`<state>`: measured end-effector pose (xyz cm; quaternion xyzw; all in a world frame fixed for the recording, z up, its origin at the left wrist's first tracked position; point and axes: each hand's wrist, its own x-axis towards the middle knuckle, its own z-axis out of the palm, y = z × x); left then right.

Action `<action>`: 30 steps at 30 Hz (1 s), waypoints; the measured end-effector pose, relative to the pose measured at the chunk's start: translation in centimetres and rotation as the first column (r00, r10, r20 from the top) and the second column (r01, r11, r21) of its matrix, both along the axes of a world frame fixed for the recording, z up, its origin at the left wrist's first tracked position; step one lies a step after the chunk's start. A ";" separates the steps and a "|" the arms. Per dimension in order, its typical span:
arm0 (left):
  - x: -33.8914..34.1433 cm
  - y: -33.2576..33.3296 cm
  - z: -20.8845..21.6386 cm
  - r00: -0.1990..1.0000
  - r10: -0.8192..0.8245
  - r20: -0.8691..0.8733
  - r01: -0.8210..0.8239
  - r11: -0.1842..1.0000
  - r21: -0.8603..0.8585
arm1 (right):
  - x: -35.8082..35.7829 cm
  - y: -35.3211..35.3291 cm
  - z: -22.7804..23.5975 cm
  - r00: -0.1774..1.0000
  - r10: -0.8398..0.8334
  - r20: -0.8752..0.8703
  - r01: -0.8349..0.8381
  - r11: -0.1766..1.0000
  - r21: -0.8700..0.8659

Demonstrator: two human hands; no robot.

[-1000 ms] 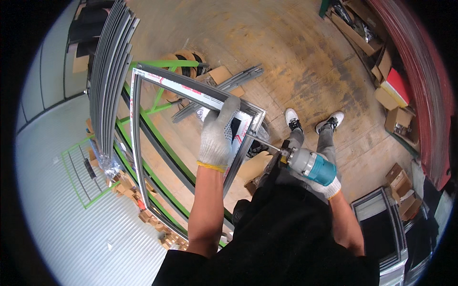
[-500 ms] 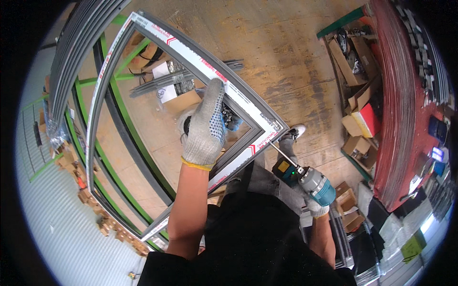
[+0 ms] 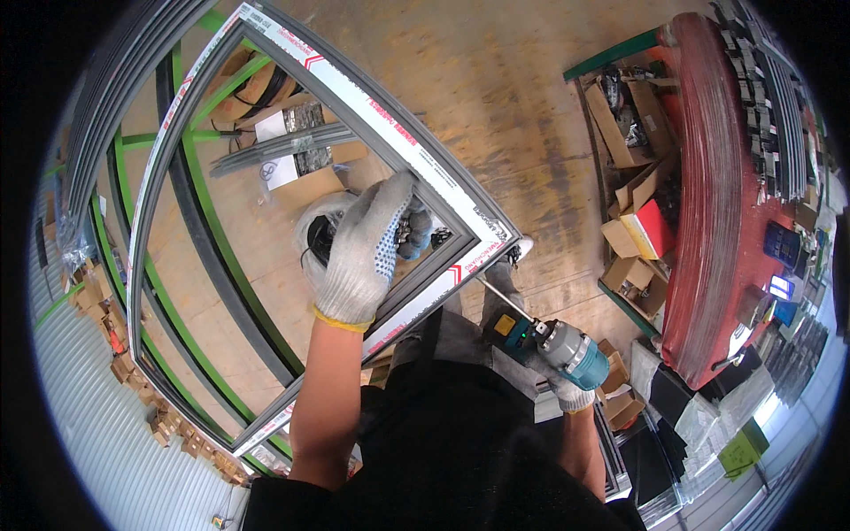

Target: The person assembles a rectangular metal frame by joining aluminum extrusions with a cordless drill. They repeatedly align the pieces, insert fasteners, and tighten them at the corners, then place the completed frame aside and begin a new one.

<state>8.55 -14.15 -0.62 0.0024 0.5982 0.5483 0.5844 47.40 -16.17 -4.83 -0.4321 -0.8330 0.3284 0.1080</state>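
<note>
2 gloved hands: left hand grips frame, right hand half-hidden behind drill.

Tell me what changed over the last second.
The frame now fills more of the view, its corner swung toward the lower right. The drill pulled back from that corner, its long bit still pointing at it. The gloved left hand stays on the frame's inner edge, and the right hand keeps holding the drill.
</note>
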 end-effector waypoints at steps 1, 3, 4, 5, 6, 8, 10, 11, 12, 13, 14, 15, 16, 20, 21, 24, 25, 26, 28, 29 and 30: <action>0.0 -0.2 0.2 1.000 -0.012 -0.006 0.012 1.000 -0.015 | -0.2 0.1 0.3 1.000 -0.013 -0.002 0.013 1.000 0.009; -0.1 -0.4 0.5 0.999 -0.036 -0.018 0.036 0.999 -0.028 | -0.5 0.5 1.0 0.997 -0.057 -0.044 0.054 0.996 -0.066; 0.0 -0.4 0.7 0.999 -0.036 -0.030 0.035 0.998 -0.048 | -0.5 0.8 1.4 0.993 -0.092 -0.081 0.079 0.985 -0.151; 0.0 -0.4 0.8 0.999 -0.031 -0.044 0.028 0.997 -0.071 | -0.4 1.1 1.6 0.985 -0.128 -0.115 0.098 0.967 -0.234; 0.2 -0.4 0.9 0.998 -0.027 -0.054 0.024 0.997 -0.070 | -0.2 1.3 1.7 0.981 -0.149 -0.122 0.113 0.960 -0.257; 0.4 -0.3 1.0 0.998 -0.023 -0.057 0.020 0.998 -0.052 | 0.4 1.7 1.7 0.976 -0.188 -0.106 0.146 0.937 -0.316; 0.7 -0.1 1.2 0.998 0.007 -0.060 -0.009 1.000 -0.027 | 1.2 2.2 1.3 0.968 -0.201 -0.153 0.136 0.925 -0.354; 0.9 0.0 1.2 0.992 -0.030 -0.126 0.023 0.998 -0.053 | 1.6 2.5 1.1 0.945 -0.278 -0.174 0.181 0.884 -0.431; 1.1 0.1 1.2 0.979 -0.069 -0.191 0.053 0.995 -0.085 | 1.9 2.8 0.9 0.913 -0.338 -0.228 0.189 0.847 -0.498; 1.3 0.3 1.2 0.963 -0.095 -0.251 0.076 0.993 -0.085 | 2.3 3.4 0.7 0.925 -0.334 -0.183 0.203 0.839 -0.505; 1.5 0.5 1.3 0.956 -0.074 -0.285 0.048 0.994 -0.098 | 2.5 4.2 0.6 0.933 -0.312 -0.179 0.186 0.844 -0.503; 1.7 0.8 1.3 0.948 -0.040 -0.316 0.015 0.997 -0.078 | 2.7 5.1 0.6 0.941 -0.291 -0.174 0.168 0.847 -0.504; 1.9 1.1 1.5 0.943 -0.011 -0.333 0.002 1.000 -0.027 | 2.6 6.1 0.3 0.937 -0.266 -0.228 0.126 0.864 -0.488; 2.6 2.1 2.7 0.849 -0.106 -0.518 0.053 0.992 -0.115 | 2.5 11.9 0.3 0.982 -0.068 -0.176 -0.020 0.889 -0.457; 3.3 2.2 3.1 0.904 -0.050 -0.426 -0.016 0.989 -0.149 | 2.0 13.2 -0.2 0.976 -0.096 -0.197 -0.027 0.840 -0.542; 4.3 2.9 3.5 0.949 0.036 -0.313 -0.119 0.961 -0.249 | 1.1 17.7 -1.3 0.967 0.034 -0.251 -0.160 0.850 -0.502; 4.3 3.2 3.4 0.938 0.046 -0.343 -0.143 0.954 -0.264 | 0.8 19.2 -1.5 0.960 0.056 -0.276 -0.193 0.845 -0.499; 4.3 3.4 3.2 0.927 0.056 -0.370 -0.168 0.946 -0.278 | 0.4 20.8 -1.8 0.946 0.115 -0.302 -0.255 0.839 -0.481; 4.1 3.4 3.0 0.926 0.020 -0.376 -0.147 0.938 -0.313 | -0.2 23.0 -2.0 0.944 0.138 -0.299 -0.286 0.793 -0.537; 4.1 3.2 2.8 0.932 0.026 -0.362 -0.146 0.940 -0.309 | -0.8 23.8 -2.2 0.935 0.123 -0.334 -0.293 0.797 -0.529; 4.1 3.0 2.6 0.939 0.040 -0.342 -0.161 0.929 -0.333 | -1.1 24.5 -2.2 0.929 0.135 -0.344 -0.309 0.792 -0.526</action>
